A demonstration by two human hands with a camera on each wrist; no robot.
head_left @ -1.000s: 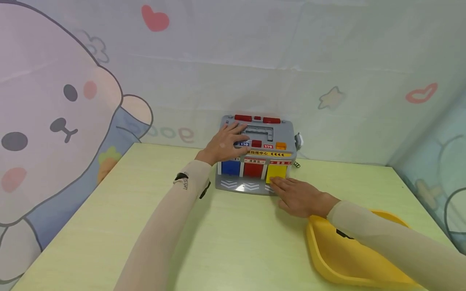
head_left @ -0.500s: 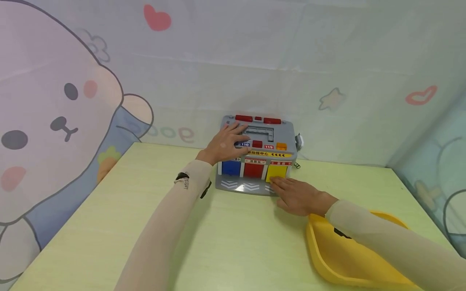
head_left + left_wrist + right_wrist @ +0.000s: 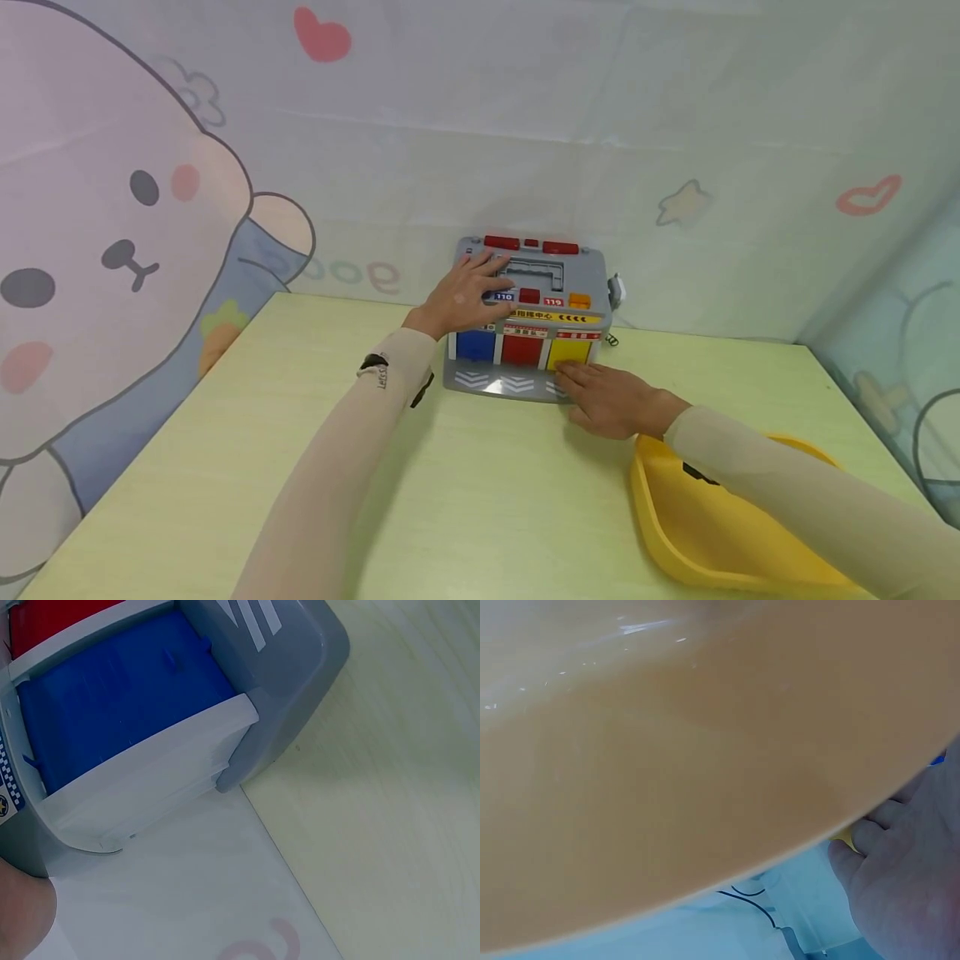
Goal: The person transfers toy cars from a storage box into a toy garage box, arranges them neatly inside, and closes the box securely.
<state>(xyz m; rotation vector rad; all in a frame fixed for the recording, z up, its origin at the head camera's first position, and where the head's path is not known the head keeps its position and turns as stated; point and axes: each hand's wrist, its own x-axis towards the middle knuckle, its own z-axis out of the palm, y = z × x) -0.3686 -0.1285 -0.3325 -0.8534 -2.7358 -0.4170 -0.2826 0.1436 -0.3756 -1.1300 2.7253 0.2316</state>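
Observation:
A grey toy garage (image 3: 585, 279) stands at the back of the table, with a blue door (image 3: 476, 346), a red door (image 3: 522, 351) and a yellow door (image 3: 568, 353) along its front. My left hand (image 3: 465, 296) rests on the left of its roof, fingers spread. In the left wrist view the blue door (image 3: 124, 694) appears close up and only a bit of that hand shows at the lower left edge. My right hand (image 3: 611, 398) lies low before the garage, its extended fingertips touching the lower part of the yellow door. Those fingertips are hidden in the right wrist view.
A yellow tray (image 3: 656, 533) sits at the front right, under my right forearm; its wall (image 3: 727, 802) fills much of the right wrist view. A light-coloured table (image 3: 465, 500) carries everything. Printed cloth (image 3: 637, 100) hangs behind. A small white part (image 3: 617, 292) sticks out at the garage's right side.
My right hand has edged slightly forward and left, and the yellow door's lower edge has moved slightly inward with it. The left hand stays in place on the roof.

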